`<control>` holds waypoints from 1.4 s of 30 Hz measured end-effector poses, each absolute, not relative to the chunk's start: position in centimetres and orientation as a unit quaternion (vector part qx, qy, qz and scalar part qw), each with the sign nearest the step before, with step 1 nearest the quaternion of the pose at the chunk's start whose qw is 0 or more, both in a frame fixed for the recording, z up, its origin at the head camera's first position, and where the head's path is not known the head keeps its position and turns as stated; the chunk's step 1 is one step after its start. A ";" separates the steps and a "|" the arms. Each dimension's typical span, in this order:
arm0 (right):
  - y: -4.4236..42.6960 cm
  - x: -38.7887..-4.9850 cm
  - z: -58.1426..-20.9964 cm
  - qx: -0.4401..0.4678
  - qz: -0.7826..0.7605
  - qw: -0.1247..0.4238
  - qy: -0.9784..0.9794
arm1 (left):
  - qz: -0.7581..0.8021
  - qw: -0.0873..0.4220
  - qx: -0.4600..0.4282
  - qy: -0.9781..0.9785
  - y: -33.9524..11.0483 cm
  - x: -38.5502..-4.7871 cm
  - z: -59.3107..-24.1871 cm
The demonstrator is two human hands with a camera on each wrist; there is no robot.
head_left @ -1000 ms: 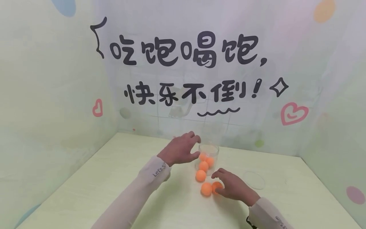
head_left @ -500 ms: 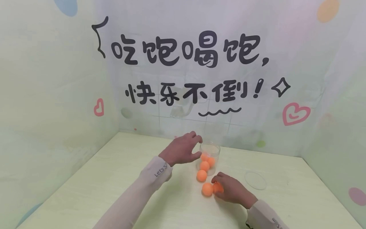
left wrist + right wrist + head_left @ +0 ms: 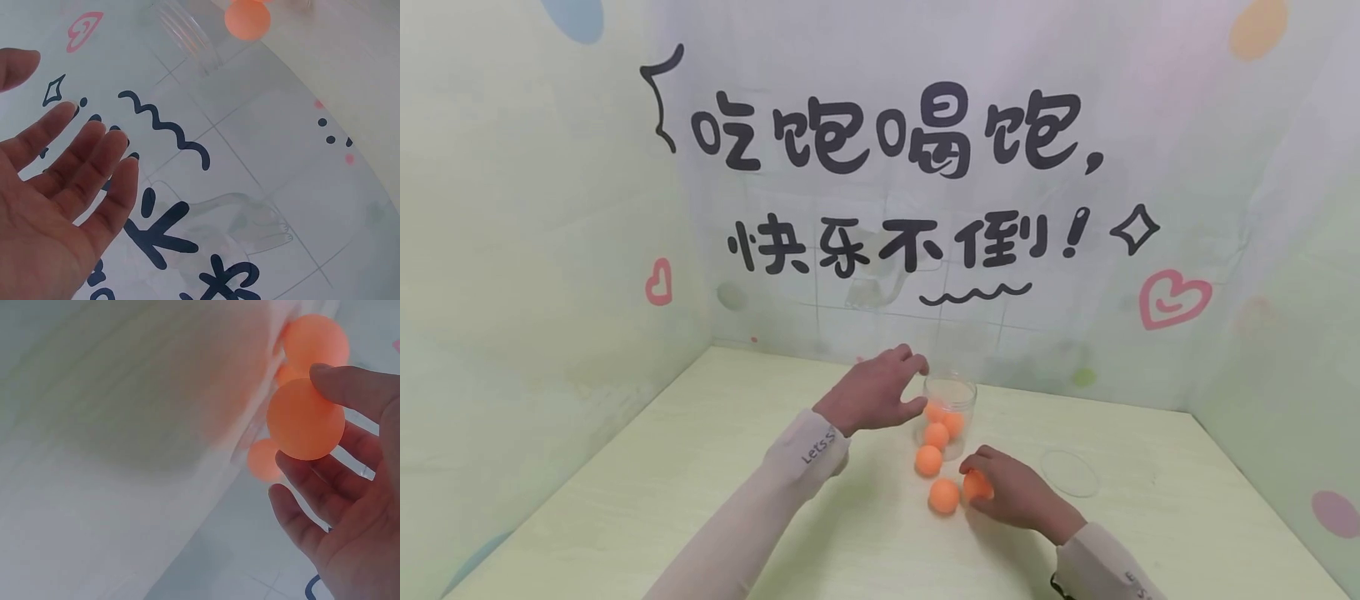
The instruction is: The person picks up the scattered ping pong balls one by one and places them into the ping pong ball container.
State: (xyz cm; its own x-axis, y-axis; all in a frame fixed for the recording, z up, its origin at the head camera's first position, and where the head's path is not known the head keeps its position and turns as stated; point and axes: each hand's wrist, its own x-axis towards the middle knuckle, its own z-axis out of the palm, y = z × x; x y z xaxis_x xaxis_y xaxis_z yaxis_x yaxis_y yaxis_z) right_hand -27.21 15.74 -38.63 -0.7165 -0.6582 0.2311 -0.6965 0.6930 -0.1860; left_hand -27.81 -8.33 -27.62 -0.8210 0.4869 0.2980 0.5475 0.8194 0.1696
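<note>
1) The right hand (image 3: 1022,496) pinches 1 orange ball (image 3: 977,485) between its thumb and bent fingers, near the front of the ball group
2) The left hand (image 3: 874,390) has relaxed, slightly bent fingers, just beside the upright clear jar (image 3: 966,402); whether they touch it, I cannot tell
3) A loose ball (image 3: 943,496) lies on the table (image 3: 700,467) just beside the gripped 1
4) 4 other balls (image 3: 928,460) cluster at the jar; which are inside, I cannot tell
5) A clear round piece (image 3: 1070,473) lies flat beyond the right hand
</note>
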 end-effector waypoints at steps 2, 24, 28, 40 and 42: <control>15.8 -27.3 -38.3 0.369 0.135 0.073 -0.917 | -0.128 0.122 -0.276 -0.945 -8.4 -27.8 -27.7; 15.5 -29.6 -29.5 0.352 0.140 0.114 -0.918 | -0.111 0.117 -0.281 -0.946 -8.6 -27.4 -28.0; 15.7 -30.1 -28.0 0.358 0.141 0.123 -0.915 | -0.105 0.115 -0.285 -0.946 -8.2 -27.4 -28.0; 15.0 -32.5 -25.0 0.353 0.135 0.133 -0.916 | -0.097 0.112 -0.274 -0.950 -8.4 -27.5 -28.1; 14.6 -32.8 -24.7 0.362 0.134 0.134 -0.913 | -0.097 0.111 -0.270 -0.951 -8.7 -27.5 -28.1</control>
